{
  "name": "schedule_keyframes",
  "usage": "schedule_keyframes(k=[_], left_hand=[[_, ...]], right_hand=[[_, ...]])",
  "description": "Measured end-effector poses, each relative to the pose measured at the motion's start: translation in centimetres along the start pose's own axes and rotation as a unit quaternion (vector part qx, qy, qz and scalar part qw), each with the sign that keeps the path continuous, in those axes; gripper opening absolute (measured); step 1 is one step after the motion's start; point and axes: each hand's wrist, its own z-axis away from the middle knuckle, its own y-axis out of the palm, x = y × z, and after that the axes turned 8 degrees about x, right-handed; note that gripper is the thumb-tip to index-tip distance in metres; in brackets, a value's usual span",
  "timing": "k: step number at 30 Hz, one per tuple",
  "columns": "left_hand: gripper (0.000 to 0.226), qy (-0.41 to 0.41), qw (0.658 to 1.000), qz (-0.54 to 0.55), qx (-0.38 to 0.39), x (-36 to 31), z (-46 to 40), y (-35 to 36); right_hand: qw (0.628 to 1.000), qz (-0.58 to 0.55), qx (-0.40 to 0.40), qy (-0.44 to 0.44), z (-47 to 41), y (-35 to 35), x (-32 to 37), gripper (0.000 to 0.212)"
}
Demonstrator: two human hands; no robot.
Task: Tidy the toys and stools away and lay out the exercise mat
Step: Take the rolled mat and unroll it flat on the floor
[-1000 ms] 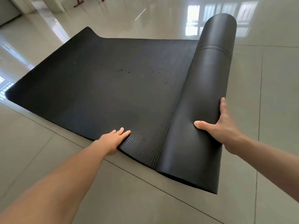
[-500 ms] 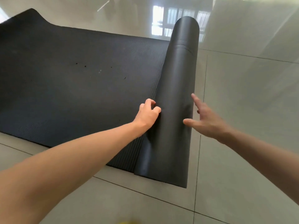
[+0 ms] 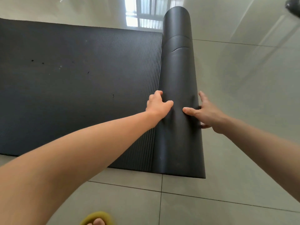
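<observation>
Exercise mat [image 3: 81,88], black and ribbed, lay partly unrolled across the pale tiled floor [image 3: 243,159], its flat part reaching away to the left. The still-rolled part [image 3: 177,62] stood as a thick tube along the mat's right edge. The left hand [image 3: 158,105] rested on the left flank of the roll with the thumb laid over the top and the fingers curled against it. The right hand [image 3: 205,111] lay against the right flank, fingers spread and straight, thumb pressed on top. A toe in a yellow slipper [image 3: 97,219] showed at the bottom edge.
</observation>
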Motion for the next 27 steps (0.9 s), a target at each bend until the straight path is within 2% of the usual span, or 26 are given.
schedule_keyframes(k=[1, 3, 5, 7, 11, 13, 16, 18, 20, 22, 24, 27], left_hand=[[0.059, -0.039, 0.998, 0.033, 0.036, -0.3, 0.0, 0.5], [0.055, -0.057, 0.992, 0.091, 0.070, -1.0, 0.1, 1.6], [0.043, -0.025, 0.994, 0.089, 0.064, -1.4, 0.1, 2.5], [0.037, 0.011, 0.994, 0.094, 0.063, -1.5, 0.2, 3.2], [0.045, 0.032, 0.978, 0.149, 0.139, -3.0, -0.1, 5.8], [0.052, 0.036, 0.965, 0.177, 0.190, -4.0, -0.1, 7.4], [0.057, 0.037, 0.957, 0.178, 0.224, -4.6, 0.1, 9.5], [0.056, 0.071, 0.977, 0.048, 0.196, -3.8, 0.2, 10.6], [0.054, 0.112, 0.970, -0.129, 0.173, -1.8, 0.1, 11.0], [0.051, 0.138, 0.930, -0.277, 0.198, 0.9, 0.1, 10.5], [0.051, 0.143, 0.872, -0.402, 0.241, 3.6, 0.4, 9.8], [0.071, 0.136, 0.776, -0.547, 0.282, 6.5, 1.5, 9.3]], right_hand=[[1.000, -0.015, 0.008, 0.005, 0.0, -0.5, -0.4, 0.090], [1.000, -0.004, -0.007, -0.008, 0.2, -1.6, -1.2, 0.081], [0.990, 0.105, -0.077, -0.060, 0.6, -2.7, -1.7, 0.069], [0.959, 0.211, -0.147, -0.123, 1.2, -3.5, -2.2, 0.060], [0.946, 0.218, -0.191, -0.146, 1.5, -4.2, -4.0, 0.047], [0.939, 0.260, -0.186, -0.130, 1.4, -4.1, -5.0, 0.055], [0.932, 0.336, -0.127, -0.056, 1.7, -4.3, -6.8, 0.084], [0.931, 0.351, -0.095, -0.022, 1.8, -5.3, -8.3, 0.091], [0.940, 0.329, -0.090, -0.001, 2.1, -6.9, -10.0, 0.091], [0.955, 0.278, -0.106, 0.008, 2.4, -8.4, -11.7, 0.091], [0.963, 0.236, -0.128, 0.033, 3.1, -9.7, -13.3, 0.088], [0.947, 0.267, -0.159, 0.077, 3.6, -10.6, -14.9, 0.079]])
